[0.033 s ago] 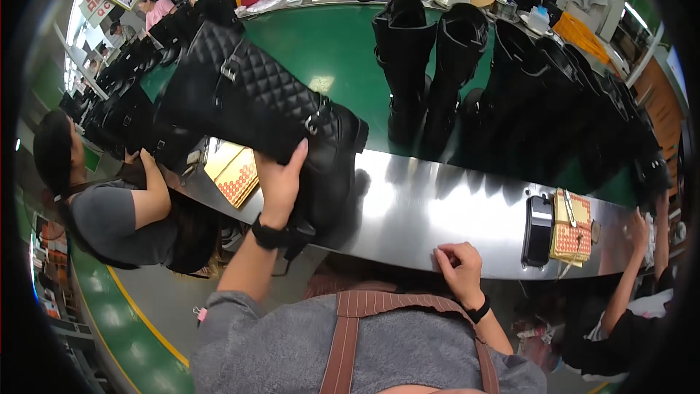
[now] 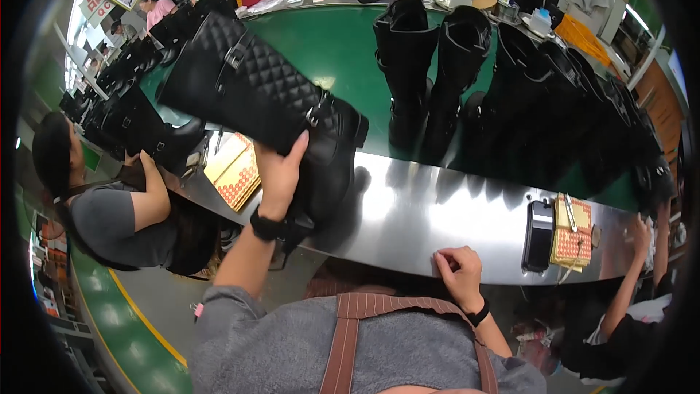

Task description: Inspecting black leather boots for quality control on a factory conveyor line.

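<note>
My left hand [image 2: 279, 175] grips a tall black boot [image 2: 266, 84] with a quilted shaft and buckled straps. The boot is tilted over the near edge of the green work surface, its shaft pointing up and left and its sole facing right. My palm and some of my fingers are hidden behind the boot, with the thumb showing at the ankle. At the edge of the metal strip, my right hand [image 2: 461, 268] rests with its fingers curled in, and nothing shows in it.
Several black boots [image 2: 408, 66] stand upright at the far right of the green surface [image 2: 313, 36]. Yellow patterned cards [image 2: 571, 230] and a black phone-like device [image 2: 539, 233] lie on the metal strip [image 2: 408, 204]; more cards [image 2: 233, 171] lie left. Co-workers sit on both sides.
The boot in my left hand has turned slightly, the lower edge of its shaft opening rising. More of the boot by the left co-worker shows. My right hand stays in place.
</note>
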The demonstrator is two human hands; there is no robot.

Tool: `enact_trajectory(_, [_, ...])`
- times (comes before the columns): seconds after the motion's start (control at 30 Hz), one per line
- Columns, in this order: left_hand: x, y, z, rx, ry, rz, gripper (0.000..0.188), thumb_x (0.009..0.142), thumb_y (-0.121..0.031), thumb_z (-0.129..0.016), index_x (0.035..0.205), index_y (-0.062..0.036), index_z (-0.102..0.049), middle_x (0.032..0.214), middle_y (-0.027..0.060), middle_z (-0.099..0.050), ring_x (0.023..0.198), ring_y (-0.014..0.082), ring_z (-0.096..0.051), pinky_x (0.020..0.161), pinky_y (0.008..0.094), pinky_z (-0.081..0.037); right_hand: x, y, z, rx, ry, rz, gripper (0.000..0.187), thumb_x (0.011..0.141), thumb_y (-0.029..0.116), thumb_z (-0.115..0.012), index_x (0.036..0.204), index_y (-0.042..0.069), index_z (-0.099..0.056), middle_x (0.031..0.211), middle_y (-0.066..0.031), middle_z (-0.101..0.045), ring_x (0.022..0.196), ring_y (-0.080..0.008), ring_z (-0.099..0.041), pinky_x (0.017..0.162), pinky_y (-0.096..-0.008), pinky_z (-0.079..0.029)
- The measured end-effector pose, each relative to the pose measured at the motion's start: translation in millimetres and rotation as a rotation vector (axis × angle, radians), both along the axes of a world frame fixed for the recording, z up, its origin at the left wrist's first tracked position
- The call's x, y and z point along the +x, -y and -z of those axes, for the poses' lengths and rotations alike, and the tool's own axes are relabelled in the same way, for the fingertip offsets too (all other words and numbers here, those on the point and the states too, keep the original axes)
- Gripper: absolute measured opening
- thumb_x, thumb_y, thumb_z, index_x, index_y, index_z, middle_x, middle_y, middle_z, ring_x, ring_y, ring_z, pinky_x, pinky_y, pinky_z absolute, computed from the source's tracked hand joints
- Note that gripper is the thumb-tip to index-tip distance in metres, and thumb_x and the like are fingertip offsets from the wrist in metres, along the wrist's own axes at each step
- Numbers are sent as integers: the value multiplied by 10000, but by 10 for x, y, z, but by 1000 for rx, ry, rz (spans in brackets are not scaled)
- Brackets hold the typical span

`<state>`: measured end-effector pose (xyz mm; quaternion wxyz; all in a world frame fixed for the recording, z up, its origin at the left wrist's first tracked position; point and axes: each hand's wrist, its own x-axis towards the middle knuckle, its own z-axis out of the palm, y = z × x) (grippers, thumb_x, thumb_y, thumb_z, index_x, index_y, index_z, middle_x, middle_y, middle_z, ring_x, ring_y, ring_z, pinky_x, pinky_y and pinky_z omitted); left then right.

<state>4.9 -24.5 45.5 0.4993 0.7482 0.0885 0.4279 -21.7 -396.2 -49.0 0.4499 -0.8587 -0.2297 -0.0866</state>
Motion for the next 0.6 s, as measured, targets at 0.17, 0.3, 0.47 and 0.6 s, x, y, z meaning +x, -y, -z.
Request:
enact_trajectory(0.17, [1606,-521,17,313,125,-223,427,715,-258,-786,1016,25,-677,1065,206,-636,1009,354,-597,923,382,-448,151,-77,111,6,-6,70,60,740,78,-737,760,74,-681,638,-39,-602,538,-203,-523,547,-337,-398])
enact_trajectory(0.3, [3144,-813,-155,435,-337,-346,554,725,-460,-733,1065,-24,-695,1244,219,-513,1179,409,-466,966,473,-427,193,-91,153,-52,52,102,112,685,59,-753,761,106,-688,605,4,-578,498,-158,-504,507,-309,-388])
enact_trajectory(0.47, [4518,-952,-115,318,-627,-351,915,588,-707,-721,1283,-127,-587,1430,238,-337,1351,457,-274,1049,721,-166,249,-90,234,-171,76,143,165,638,51,-781,752,129,-690,540,32,-528,475,-141,-495,482,-277,-375])
enact_trajectory(0.6, [4680,-875,824,319,-873,-236,855,690,-739,-615,1431,-373,-398,1574,214,-35,1433,460,-42,1056,735,-47,260,-55,337,-215,89,104,263,537,52,-778,769,138,-687,527,45,-517,476,-126,-483,489,-260,-373])
